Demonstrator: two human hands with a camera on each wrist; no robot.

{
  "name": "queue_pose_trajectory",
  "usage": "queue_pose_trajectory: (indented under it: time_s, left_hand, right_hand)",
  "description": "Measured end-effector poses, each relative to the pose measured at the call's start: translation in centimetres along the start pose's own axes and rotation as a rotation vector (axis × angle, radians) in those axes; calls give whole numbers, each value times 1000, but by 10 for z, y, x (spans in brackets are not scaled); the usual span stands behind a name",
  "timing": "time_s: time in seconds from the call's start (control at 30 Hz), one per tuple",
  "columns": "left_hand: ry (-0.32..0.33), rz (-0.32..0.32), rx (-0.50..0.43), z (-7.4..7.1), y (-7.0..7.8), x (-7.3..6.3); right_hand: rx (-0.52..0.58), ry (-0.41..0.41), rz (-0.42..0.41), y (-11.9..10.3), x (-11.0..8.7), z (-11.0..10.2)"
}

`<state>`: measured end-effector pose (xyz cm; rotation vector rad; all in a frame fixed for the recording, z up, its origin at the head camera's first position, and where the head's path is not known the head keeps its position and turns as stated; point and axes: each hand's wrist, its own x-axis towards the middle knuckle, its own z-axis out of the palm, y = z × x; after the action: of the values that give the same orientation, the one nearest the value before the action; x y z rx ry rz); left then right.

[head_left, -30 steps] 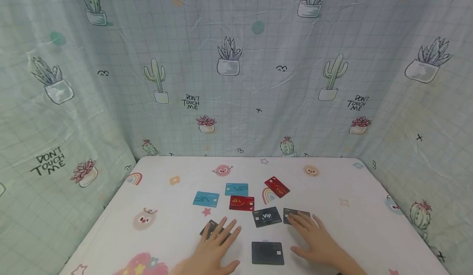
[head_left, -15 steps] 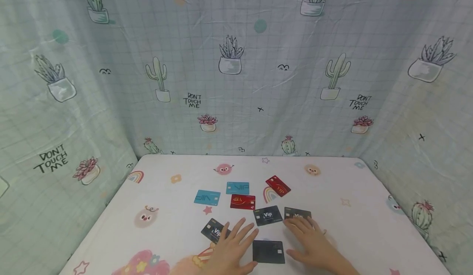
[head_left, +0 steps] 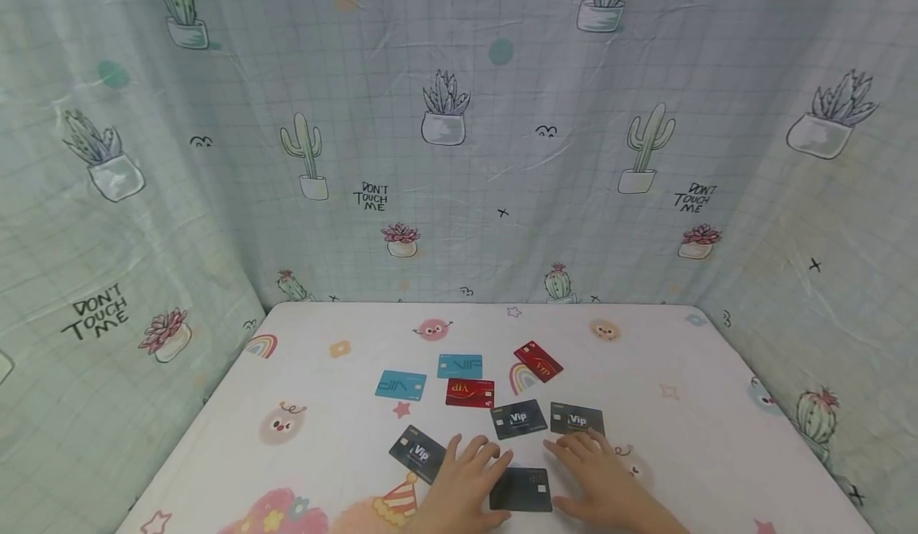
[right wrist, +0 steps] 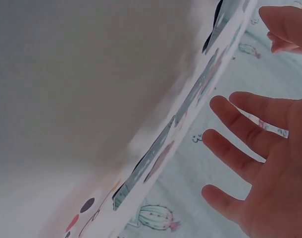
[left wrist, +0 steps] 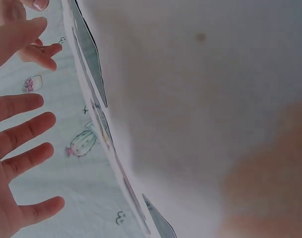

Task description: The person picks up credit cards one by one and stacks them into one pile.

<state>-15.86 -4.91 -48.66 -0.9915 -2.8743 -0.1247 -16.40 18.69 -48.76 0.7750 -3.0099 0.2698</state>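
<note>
Head view: the left dark card (head_left: 418, 452) lies aslant beside my left hand (head_left: 461, 484), whose fingers are spread and hold nothing. The near dark card (head_left: 523, 491) lies between my hands, the right dark card (head_left: 577, 418) just beyond my right hand (head_left: 601, 480), fingers parted, gripping nothing.

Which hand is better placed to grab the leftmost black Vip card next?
Probably the left hand: it is close beside the leftmost black Vip card, its fingers apparently free. The right hand sits farther off, beyond the dark card between the hands.
</note>
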Motion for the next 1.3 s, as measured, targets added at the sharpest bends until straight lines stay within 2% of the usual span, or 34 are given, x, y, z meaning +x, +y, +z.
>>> queue_pose_trajectory:
  time_s: [0.13, 0.37, 0.57, 0.7, 1.03, 1.3]
  left_hand:
    - [-21, 14, 7, -1, -1, 4]
    - [-15, 104, 58, 0, -5, 9]
    - [-72, 117, 76, 1, -6, 12]
    - [-100, 134, 105, 1, -8, 15]
    - [-99, 265, 183, 10, -15, 21]
    - [-76, 320, 220, 10, -16, 23]
  right_hand:
    - [-29, -20, -15, -1, 2, 2]
    - [-55, -64, -47, -1, 4, 5]
    - [-74, -93, -76, 1, 7, 8]
    - [-110, -84, -114, 1, 8, 8]
    - [-166, -66, -180, 2, 10, 7]
    - [-197, -108, -203, -1, 11, 8]
